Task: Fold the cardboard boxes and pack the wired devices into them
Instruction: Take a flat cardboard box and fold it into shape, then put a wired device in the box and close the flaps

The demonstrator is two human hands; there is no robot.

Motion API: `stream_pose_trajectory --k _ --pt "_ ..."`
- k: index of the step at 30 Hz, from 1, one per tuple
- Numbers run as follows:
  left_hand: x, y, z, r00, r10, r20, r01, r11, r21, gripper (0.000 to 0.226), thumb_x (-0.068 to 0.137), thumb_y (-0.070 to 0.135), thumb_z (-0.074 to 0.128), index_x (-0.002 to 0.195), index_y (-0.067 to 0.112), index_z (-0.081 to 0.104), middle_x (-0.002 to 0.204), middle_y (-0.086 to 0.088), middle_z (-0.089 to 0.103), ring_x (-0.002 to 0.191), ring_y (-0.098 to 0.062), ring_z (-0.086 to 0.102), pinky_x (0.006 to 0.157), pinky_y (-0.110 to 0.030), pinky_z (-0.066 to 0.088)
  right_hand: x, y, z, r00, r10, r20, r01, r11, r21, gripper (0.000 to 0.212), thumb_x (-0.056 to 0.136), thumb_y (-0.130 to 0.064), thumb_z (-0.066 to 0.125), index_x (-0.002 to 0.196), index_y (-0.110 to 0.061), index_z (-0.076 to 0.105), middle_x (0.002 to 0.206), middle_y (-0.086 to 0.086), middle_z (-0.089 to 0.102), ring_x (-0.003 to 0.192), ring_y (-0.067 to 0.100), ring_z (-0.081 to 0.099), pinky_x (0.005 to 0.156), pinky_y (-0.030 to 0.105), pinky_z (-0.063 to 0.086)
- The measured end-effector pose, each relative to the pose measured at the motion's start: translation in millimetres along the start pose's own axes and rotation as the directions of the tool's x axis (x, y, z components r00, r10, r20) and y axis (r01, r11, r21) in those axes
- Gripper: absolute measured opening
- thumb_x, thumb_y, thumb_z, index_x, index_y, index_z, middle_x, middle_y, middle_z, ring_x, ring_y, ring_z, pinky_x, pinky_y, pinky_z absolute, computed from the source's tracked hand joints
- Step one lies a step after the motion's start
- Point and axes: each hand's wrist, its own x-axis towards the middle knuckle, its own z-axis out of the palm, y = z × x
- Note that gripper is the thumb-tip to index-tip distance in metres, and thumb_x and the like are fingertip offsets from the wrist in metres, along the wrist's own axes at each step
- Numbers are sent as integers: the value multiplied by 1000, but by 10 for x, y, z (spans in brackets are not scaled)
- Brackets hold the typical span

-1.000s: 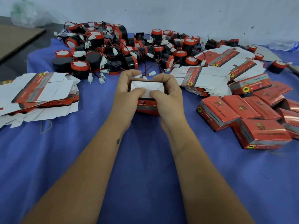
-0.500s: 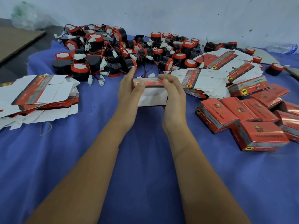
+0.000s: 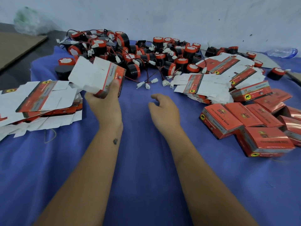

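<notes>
My left hand grips a red-and-white cardboard box by its lower end, thumb on its red side; the white flaps at its top stand open and it tilts to the left. Apart from the box, my right hand hovers over the blue cloth with loosely curled fingers and nothing in it. A pile of black-and-red wired devices with white plugs lies beyond both hands.
Flat unfolded boxes lie in a stack at the left and another at the right. Folded red boxes are heaped at the right. A plastic bottle lies at the far right, brown cardboard at the far left.
Both hands held the box in the middle before. Now my right hand has let go and dropped toward the cloth, while my left hand has carried the box up and to the left.
</notes>
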Motion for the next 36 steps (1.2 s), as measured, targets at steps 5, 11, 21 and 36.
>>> stream_pose_trajectory --k 5,11,21,36 --pt "10 -45 28 999 -29 16 29 1000 -7 45 87 18 75 120 14 45 107 12 59 81 19 60 72 -5 47 342 -73 57 998 -55 43 61 985 -159 49 95 -24 47 143 -22 43 139 7 44 127 29 40 103 47 38" --pt "20 -109 56 999 -47 25 46 998 32 52 86 23 76 126 7 48 104 11 61 78 18 60 69 -4 46 796 -85 161 964 -205 172 247 926 -284 78 95 -19 51 154 -42 6 165 -4 0 146 30 20 96 52 43" --pt "27 -8 57 994 -84 -68 78 993 -86 33 85 26 77 99 32 48 104 15 63 92 8 63 89 -23 55 725 -97 265 961 -241 132 269 924 -271 18 98 -30 51 105 -24 66 99 -1 52 104 28 52 84 42 43" --pt "-97 45 7 984 -150 92 160 980 -116 37 99 32 58 128 23 37 133 4 51 121 -15 56 84 -31 59 50 149 -339 945 -287 -159 163 831 -532 26 85 -20 51 109 -19 62 116 2 52 110 28 38 87 35 19"
